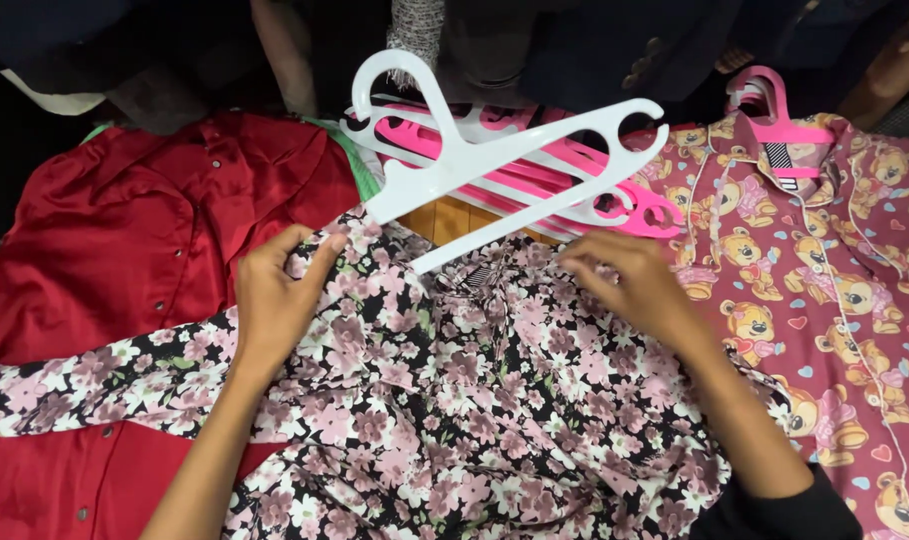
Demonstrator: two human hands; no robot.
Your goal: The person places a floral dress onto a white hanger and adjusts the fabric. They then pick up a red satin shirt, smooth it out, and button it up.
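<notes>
A black blouse with pink flowers (454, 400) lies spread in the middle. A white plastic hanger (474, 160) is partly pushed into its neck opening, hook pointing away from me. My left hand (279, 300) pinches the blouse's left shoulder near the collar. On the other side, my right hand (629, 285) grips the fabric at the right shoulder, fingers curled into the cloth. Neither hand touches the hanger.
A red satin shirt (124, 230) lies under the blouse at left. A maroon teddy-bear print shirt (834, 280) on a pink hanger (769, 110) lies at right. Several pink hangers (564, 180) are stacked behind the white one. Dark garments hang along the top.
</notes>
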